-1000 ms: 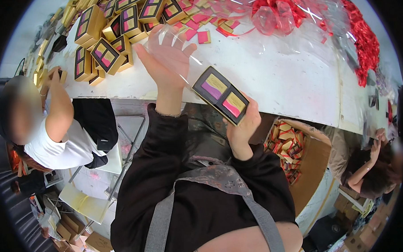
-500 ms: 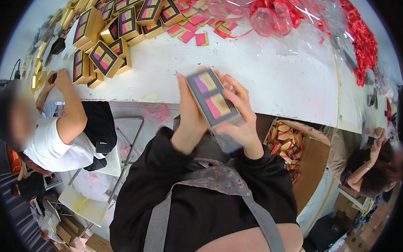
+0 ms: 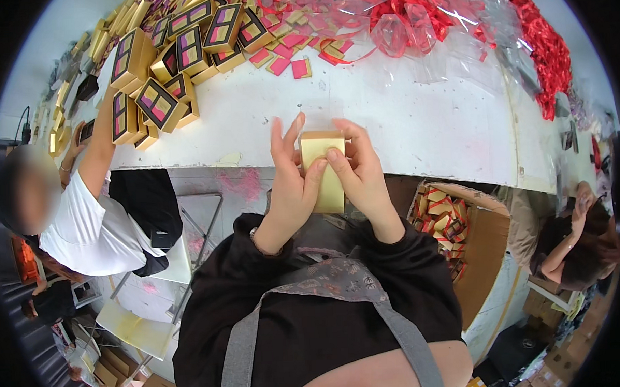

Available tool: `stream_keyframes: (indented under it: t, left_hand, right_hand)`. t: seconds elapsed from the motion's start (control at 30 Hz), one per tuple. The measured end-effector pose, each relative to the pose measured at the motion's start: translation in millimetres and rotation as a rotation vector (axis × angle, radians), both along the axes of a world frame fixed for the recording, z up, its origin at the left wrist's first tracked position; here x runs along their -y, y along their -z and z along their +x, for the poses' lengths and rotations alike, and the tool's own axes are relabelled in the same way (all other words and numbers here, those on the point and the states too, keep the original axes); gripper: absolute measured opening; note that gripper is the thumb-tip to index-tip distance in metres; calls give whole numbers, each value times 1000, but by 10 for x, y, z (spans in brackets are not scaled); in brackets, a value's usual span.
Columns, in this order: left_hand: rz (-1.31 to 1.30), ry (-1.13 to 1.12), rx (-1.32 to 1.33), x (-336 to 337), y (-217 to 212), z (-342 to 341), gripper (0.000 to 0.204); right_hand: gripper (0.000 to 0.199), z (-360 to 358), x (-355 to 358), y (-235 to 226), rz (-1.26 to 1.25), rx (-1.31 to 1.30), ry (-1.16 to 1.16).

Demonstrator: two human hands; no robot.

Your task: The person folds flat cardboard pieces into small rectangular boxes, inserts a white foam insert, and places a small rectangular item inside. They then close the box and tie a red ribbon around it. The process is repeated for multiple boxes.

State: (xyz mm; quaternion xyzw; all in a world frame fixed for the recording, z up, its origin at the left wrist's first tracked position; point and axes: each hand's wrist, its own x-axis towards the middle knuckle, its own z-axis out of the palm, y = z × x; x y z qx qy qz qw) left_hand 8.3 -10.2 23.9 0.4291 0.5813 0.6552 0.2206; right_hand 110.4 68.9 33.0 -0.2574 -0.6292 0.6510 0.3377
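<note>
Held upright between both hands, in front of my chest at the table's near edge, is a small gold gift box [image 3: 329, 195]. Its plain gold side faces up at me. From the left, my left hand [image 3: 287, 192] grips it with the thumb pressed on the gold face and the other fingers lifted, a little blurred. My right hand [image 3: 366, 184] closes on the other side, its thumb beside the left one. Toward the far left of the table, similar gold boxes [image 3: 163, 105] with dark windowed tops and pink and purple inside are heaped up.
Pink-and-gold squares [image 3: 301, 68] lie scattered on the white table [image 3: 430, 114]. Behind are clear plastic wrap and red ribbon [image 3: 538, 49]. Below, right of me, stands a cardboard carton [image 3: 486, 255] of wrapped pieces. One co-worker [image 3: 99, 221] reaches in at left; another [image 3: 571, 239] sits at right.
The box has turned in my hands, from its windowed face to its plain gold side, and both thumbs now press on it. The co-worker at left has stretched an arm toward the box pile.
</note>
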Motion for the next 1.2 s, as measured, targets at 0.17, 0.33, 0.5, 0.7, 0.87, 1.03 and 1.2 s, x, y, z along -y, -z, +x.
stream_keyframes:
  t: [0.17, 0.33, 0.5, 0.7, 0.87, 1.03, 1.2]
  left_hand:
    - [-70, 127, 10, 117, 82, -72, 41]
    - [-233, 147, -35, 151, -96, -148, 35]
    - [-266, 89, -400, 198, -93, -158, 47]
    - [-210, 178, -184, 272, 19, -179, 65]
    - [-217, 163, -138, 293, -4, -149, 72]
    - [-220, 127, -229, 280, 38, -172, 68]
    - [-277, 99, -231, 316, -18, -187, 50]
  right_hand:
    - [19, 51, 6, 223, 329, -42, 13]
    - [11, -116, 229, 274, -32, -357, 266]
    - [16, 25, -82, -36, -377, -96, -70]
    - [11, 67, -82, -37, -199, 2, -86]
    - [9, 81, -87, -85, -276, 116, -44]
    - [10, 100, -115, -25, -266, 55, -78]
    - [17, 115, -129, -14, -252, 92, -201]
